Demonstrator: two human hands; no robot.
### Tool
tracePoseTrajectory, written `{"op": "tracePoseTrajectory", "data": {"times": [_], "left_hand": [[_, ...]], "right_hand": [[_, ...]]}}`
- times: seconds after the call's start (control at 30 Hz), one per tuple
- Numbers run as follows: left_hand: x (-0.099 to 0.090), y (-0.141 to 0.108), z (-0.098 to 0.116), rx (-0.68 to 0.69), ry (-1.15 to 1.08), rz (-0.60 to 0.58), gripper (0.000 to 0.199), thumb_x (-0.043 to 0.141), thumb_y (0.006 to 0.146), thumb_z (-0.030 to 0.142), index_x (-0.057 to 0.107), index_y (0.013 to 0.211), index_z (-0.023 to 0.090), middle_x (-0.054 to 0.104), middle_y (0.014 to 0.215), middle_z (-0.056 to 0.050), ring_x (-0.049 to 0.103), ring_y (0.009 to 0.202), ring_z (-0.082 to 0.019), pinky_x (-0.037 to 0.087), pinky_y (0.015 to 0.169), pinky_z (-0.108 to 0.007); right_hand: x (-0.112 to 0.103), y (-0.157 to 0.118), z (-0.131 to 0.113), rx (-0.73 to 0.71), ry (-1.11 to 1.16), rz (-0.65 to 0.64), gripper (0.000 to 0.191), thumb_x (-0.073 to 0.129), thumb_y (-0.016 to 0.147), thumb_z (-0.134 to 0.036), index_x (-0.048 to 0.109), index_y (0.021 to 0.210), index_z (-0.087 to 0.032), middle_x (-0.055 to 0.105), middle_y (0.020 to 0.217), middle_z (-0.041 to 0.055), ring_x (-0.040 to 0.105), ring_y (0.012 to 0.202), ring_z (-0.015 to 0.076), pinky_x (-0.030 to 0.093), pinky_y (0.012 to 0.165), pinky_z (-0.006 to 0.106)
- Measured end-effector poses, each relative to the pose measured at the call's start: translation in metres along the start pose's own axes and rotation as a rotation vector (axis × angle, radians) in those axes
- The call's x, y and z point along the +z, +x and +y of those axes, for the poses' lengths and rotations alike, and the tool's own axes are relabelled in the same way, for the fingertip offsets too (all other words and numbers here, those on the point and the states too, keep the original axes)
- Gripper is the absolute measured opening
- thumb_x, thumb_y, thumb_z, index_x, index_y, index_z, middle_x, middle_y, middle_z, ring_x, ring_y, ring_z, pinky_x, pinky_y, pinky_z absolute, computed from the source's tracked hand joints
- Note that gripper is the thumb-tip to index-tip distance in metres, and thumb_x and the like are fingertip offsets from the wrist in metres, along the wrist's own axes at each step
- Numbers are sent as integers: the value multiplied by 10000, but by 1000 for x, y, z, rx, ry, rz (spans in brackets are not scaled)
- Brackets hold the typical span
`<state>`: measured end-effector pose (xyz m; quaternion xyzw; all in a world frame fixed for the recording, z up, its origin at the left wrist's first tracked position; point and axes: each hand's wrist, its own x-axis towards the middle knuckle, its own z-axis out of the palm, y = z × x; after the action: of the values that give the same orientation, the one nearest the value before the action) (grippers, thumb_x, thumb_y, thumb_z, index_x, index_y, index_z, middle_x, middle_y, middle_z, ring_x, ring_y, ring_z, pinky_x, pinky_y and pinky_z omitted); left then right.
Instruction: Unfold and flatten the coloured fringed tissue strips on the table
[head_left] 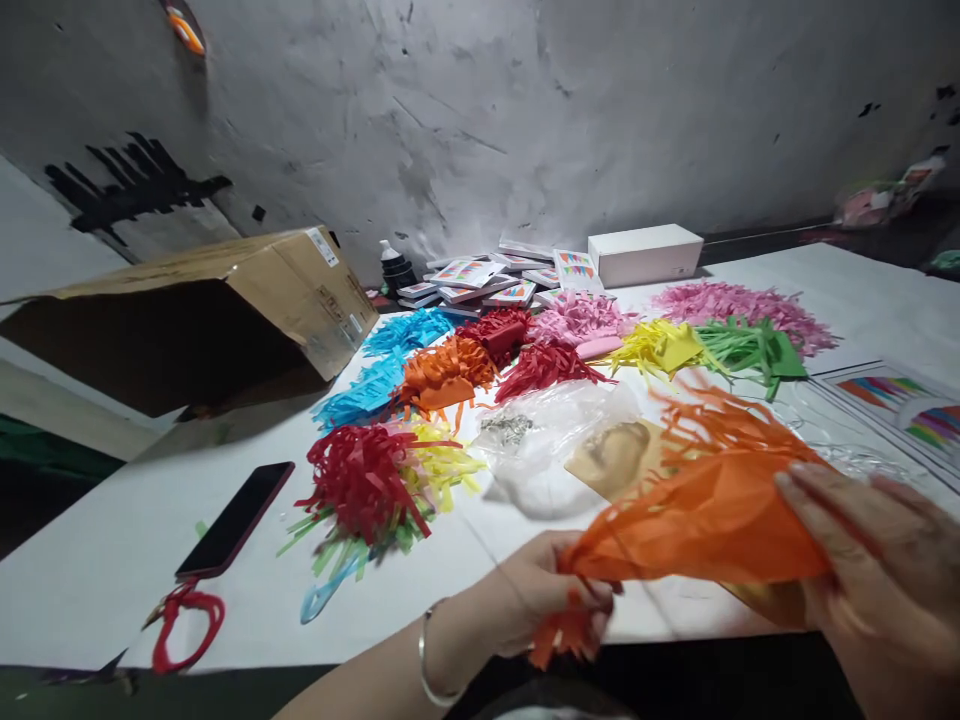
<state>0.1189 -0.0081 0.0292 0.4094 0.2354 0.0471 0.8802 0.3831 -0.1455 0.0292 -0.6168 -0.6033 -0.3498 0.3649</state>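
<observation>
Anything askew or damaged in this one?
The cardboard box lies tipped at the left side of the table, its dark opening facing the camera. The grey wall looks scuffed and pitted, with ragged black patches.

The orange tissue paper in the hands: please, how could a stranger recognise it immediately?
Find the near edge of the white tabletop, right of centre. There the left hand and right hand hold fringed orange tissue paper between them. Unlike the orange bunch lying farther back, it is held up.

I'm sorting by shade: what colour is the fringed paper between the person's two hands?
The fringed paper is bright orange, best seen in the head view.
</observation>
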Motion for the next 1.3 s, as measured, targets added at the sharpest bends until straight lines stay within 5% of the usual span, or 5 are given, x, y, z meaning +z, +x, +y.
{"op": "tracePoseTrajectory", "data": {"times": [0.2, 0.37, 0.57, 0.87, 1.3], "left_hand": [[-81, -68, 23, 139, 368, 577, 272, 738, 796, 293, 663, 1023, 163, 631, 669, 20, 542, 494, -94, 386, 456, -182], [-94, -105, 2, 657, 1188, 1130, 358, 668, 814, 192, 649, 1169, 239, 658, 1237, -110, 601, 1196, -305, 488, 1017, -463], [-49, -62, -36, 566, 1597, 268, 282, 618, 919, 152, 628, 1180, 257, 708, 1209, -92, 652, 1107, -284, 546, 960, -404], [-78, -59, -50, 595, 1404, 365, 149, 588, 971, 172, 656, 1102, 185, 711, 1097, -95, 606, 1035, -239, 503, 935, -375], [-72, -60, -44, 550, 1377, 379, 104, 642, 965, 259, 646, 1011, 166, 692, 1094, -70, 577, 1040, -234, 481, 942, -374]], "right_hand": [[52, -42, -79, -286, 221, -266, 467, 347, 947, 43, 641, 1291, -69, 694, 1293, 146, 607, 1288, 229, 470, 1113, 395], [85, -63, -122, -285, 301, -371, 403, 374, 969, -8, 703, 1175, -114, 720, 1261, 79, 666, 1190, 185, 488, 1065, 334], [94, -76, -132, -269, 257, -487, 360, 436, 1047, -269, 642, 1302, -118, 635, 1396, 105, 618, 1261, 238, 433, 1073, 384], [75, -66, -108, -165, 318, -515, 335, 559, 1003, -254, 622, 1275, -69, 635, 1360, 187, 562, 1303, 310, 363, 1136, 489], [74, -38, -122, 57, 672, -747, 171, 483, 1019, -160, 629, 945, -206, 615, 881, 24, 543, 855, 165, 394, 832, 294]]}}
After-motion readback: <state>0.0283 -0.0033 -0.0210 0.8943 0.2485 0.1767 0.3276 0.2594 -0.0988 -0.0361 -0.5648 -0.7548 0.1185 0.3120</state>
